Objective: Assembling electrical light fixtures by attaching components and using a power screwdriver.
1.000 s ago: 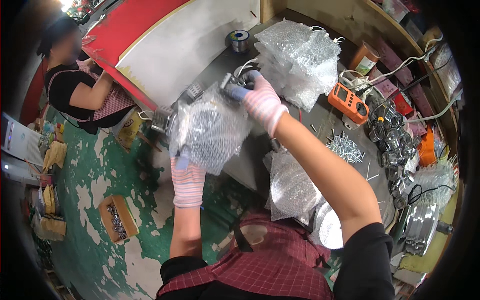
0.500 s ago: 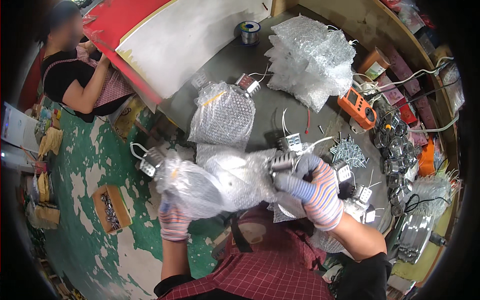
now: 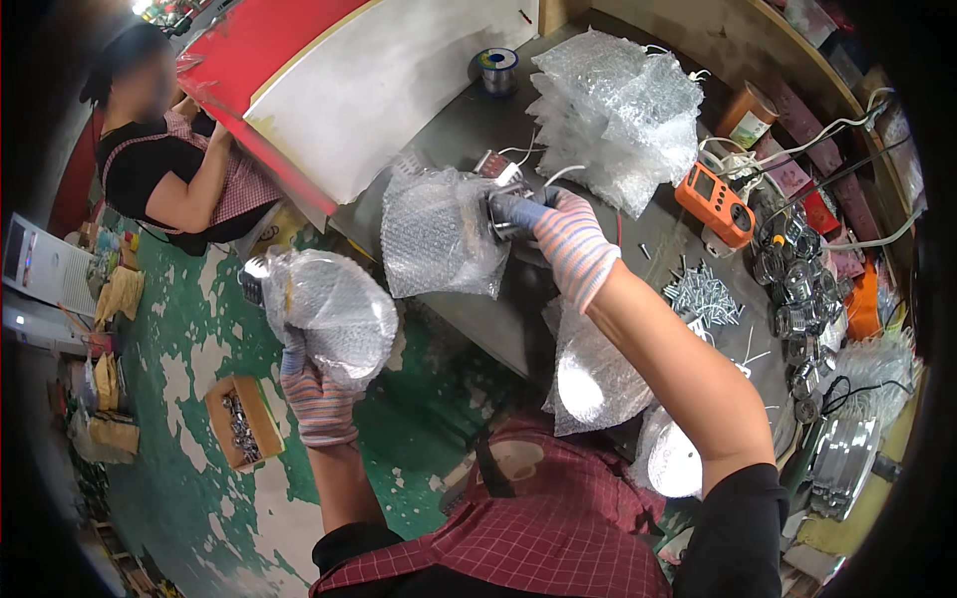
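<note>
Bubble-wrapped bundle (image 3: 334,314) held low; bubble-wrap bag (image 3: 439,234) over bench edge.

Right hand (image 3: 563,244) is moving back up from near the lap to the bubble-wrap bag (image 3: 439,234) on the table, left hand (image 3: 319,394) is swinging its wrapped bundle (image 3: 324,309) outward.

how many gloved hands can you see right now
2. The left hand is low over the green floor, gripping a bubble-wrapped part. The right hand reaches over the workbench, holding a metal part at a bubble-wrap bag.
</note>
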`<state>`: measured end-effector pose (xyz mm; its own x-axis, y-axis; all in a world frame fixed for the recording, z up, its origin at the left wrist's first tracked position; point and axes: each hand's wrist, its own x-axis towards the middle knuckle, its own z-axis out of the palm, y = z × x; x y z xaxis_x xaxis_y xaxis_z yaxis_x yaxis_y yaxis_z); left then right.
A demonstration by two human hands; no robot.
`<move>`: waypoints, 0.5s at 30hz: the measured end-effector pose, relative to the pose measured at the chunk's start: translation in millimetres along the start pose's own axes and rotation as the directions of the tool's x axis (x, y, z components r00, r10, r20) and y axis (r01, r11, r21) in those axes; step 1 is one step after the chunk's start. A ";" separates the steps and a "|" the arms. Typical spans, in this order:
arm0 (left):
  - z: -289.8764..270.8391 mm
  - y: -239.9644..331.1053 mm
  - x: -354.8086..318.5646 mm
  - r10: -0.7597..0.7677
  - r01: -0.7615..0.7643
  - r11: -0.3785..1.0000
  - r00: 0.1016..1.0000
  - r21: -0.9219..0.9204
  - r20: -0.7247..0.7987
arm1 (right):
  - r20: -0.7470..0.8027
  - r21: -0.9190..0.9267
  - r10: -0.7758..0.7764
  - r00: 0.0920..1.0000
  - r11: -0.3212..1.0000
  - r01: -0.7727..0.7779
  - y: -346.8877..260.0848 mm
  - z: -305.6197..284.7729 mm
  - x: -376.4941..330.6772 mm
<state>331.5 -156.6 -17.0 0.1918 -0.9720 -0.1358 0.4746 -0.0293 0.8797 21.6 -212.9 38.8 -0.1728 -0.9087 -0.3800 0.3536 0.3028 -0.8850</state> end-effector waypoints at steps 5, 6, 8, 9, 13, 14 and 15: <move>2.6 -9.2 7.2 -0.222 0.207 0.928 0.975 -0.309 -0.016 | -0.026 0.145 0.132 0.991 0.981 -0.127 5.5 -14.2 -2.7; 2.8 -12.4 8.6 -0.273 0.261 0.882 0.962 -0.394 0.026 | -0.033 0.157 0.145 0.989 0.978 -0.138 5.4 -14.1 -3.7; 6.5 -16.3 10.5 -0.328 0.334 0.814 0.940 -0.476 0.098 | -0.073 0.094 0.176 0.982 0.981 -0.169 3.2 -10.3 -7.6; 9.2 -17.6 12.3 -0.330 0.337 0.812 0.938 -0.477 0.101 | -0.113 0.030 0.201 0.973 0.979 -0.199 1.6 -9.7 -8.4; 27.6 -14.1 14.9 -0.340 0.390 0.810 0.921 -0.438 0.191 | -0.089 -0.040 0.205 0.975 0.977 -0.209 -5.6 -13.9 -13.6; 33.1 -15.4 17.4 -0.343 0.408 0.808 0.912 -0.424 0.225 | -0.051 -0.147 0.217 0.975 0.964 -0.222 -10.8 -15.6 -15.8; 39.6 -16.7 22.1 -0.344 0.410 0.808 0.911 -0.423 0.227 | -0.013 -0.252 0.230 0.973 0.941 -0.226 -15.2 -16.4 -18.0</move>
<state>293.8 -186.8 -16.6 -0.1837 -0.9285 -0.3226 0.8253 -0.3240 0.4626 4.3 -196.5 54.7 -0.0982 -0.8108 -0.5770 0.1405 0.5627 -0.8146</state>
